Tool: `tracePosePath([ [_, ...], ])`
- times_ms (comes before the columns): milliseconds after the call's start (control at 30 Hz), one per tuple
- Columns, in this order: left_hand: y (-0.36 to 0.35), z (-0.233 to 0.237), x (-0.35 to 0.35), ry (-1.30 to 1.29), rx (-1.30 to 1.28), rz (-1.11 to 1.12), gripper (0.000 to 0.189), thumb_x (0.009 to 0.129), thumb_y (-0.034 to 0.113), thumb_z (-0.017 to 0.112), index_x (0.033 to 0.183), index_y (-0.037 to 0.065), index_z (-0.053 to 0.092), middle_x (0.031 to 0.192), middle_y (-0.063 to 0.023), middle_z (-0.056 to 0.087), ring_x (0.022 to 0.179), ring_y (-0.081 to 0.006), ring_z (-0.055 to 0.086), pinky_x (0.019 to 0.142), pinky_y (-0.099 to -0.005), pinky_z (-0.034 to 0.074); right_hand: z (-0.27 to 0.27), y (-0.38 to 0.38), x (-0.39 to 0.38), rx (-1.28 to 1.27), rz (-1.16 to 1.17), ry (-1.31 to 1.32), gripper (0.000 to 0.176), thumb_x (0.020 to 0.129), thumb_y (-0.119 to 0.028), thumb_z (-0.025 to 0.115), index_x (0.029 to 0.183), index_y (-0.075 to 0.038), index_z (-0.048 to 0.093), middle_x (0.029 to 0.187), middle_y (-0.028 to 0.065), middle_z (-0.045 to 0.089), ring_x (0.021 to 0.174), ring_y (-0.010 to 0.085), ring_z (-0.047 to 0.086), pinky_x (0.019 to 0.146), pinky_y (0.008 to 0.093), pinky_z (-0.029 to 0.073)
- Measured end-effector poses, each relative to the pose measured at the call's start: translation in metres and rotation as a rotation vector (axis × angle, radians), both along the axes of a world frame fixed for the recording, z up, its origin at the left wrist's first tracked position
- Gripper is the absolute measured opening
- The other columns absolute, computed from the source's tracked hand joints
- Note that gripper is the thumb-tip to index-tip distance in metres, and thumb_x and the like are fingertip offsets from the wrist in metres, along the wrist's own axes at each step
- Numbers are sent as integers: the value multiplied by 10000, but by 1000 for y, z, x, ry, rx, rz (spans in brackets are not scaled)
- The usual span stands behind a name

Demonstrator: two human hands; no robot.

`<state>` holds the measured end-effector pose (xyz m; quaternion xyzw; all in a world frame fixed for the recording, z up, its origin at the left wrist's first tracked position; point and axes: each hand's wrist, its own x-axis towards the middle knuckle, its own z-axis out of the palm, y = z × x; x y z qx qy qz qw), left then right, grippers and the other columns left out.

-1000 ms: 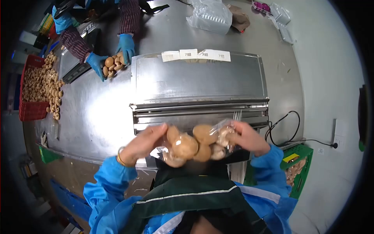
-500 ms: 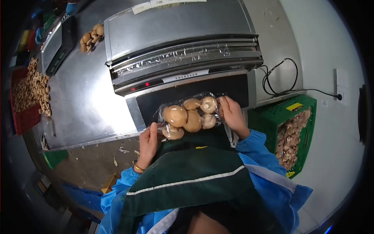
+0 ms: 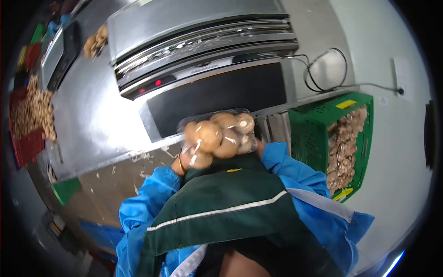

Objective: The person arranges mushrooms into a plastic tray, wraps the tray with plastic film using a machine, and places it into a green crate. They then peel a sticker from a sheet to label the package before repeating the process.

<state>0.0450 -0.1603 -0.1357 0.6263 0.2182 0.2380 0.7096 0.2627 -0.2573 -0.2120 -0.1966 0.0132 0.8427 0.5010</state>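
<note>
Held near the black plate's point(image 3: 219, 92) edge, wrapped mushrooms point(image 3: 208, 136) clear the green crate point(image 3: 308, 138).

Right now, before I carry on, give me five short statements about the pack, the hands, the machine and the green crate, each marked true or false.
1. The mushroom pack is held between the left hand and the right hand. True.
2. The pack's wrap is opaque. False: it is clear, and the mushrooms show through.
3. A red light glows on the front of the metal machine. True.
4. The green crate stands on the person's right. True.
5. The pack lies inside that crate. False: it is in the hands, in front of the apron.
</note>
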Motion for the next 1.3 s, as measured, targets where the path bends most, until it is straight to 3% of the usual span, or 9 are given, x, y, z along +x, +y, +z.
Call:
tracePosePath([
  [133,9,56,37,24,-254,86,409,929,294,492,1244,33,480,1014,-66,584,846,-174,576,757,-292,498,71,4,-9,130,56,-46,496,942,-431,431,1168,-1,526,1160,145,573,1075,227,548,954,371,432],
  [300,-4,121,48,-54,-809,673,503,934,405,443,1288,48,435,1078,-89,568,874,-228,578,793,-321,499,128,9,-9,250,-118,38,591,923,-516,395,1210,-10,499,1220,154,538,1138,233,505,998,386,390],
  [400,-14,74,-12,245,-666,510,504,961,428,399,1298,53,428,1113,-80,568,938,-198,580,811,-316,494,142,24,-9,237,-307,151,648,913,-567,374,1234,-15,483,1256,160,516,1175,237,479,1024,394,365],
  [467,2,73,-11,322,-945,108,512,978,457,364,1299,65,431,1189,-70,555,1048,-192,564,879,-341,482,152,23,11,203,-463,212,686,905,-601,359,1251,-19,472,1280,164,502,1201,240,462,1042,400,348],
  [600,4,106,84,71,-1010,224,523,964,497,366,1302,102,425,1238,-72,535,1114,-188,539,920,-373,476,187,-13,63,208,-768,50,942,779,-755,383,1399,-51,294,1423,132,356,1332,264,315,1101,421,250],
  [767,-33,77,194,-16,-508,7,441,982,347,424,1315,60,385,1266,-131,501,1151,-256,518,975,-430,435,176,-68,102,138,-933,-853,761,882,-573,486,1414,-71,277,1421,89,363,1299,258,360,1097,397,268],
  [867,-61,119,289,47,-126,-569,422,923,93,557,1302,-30,417,1175,-115,575,1064,-158,558,933,-300,434,159,-137,177,-126,-1364,-725,448,932,-264,539,1305,-65,393,1232,61,525,1165,210,492,1012,375,378],
  [1000,-95,116,404,-228,765,-552,515,776,78,687,1243,-13,489,1208,-231,536,1084,-405,522,930,-408,442,171,-248,278,-364,-1673,-973,530,952,-272,516,1379,-34,309,1307,93,481,1211,227,458,1007,345,383],
  [1300,-132,50,565,36,1852,-376,780,734,206,723,1402,124,329,1486,-148,229,1370,-360,193,1096,-525,183,77,-292,395,-1079,-1401,-1619,544,931,-299,510,1339,42,391,1344,217,448,1262,315,409,1040,388,319],
])
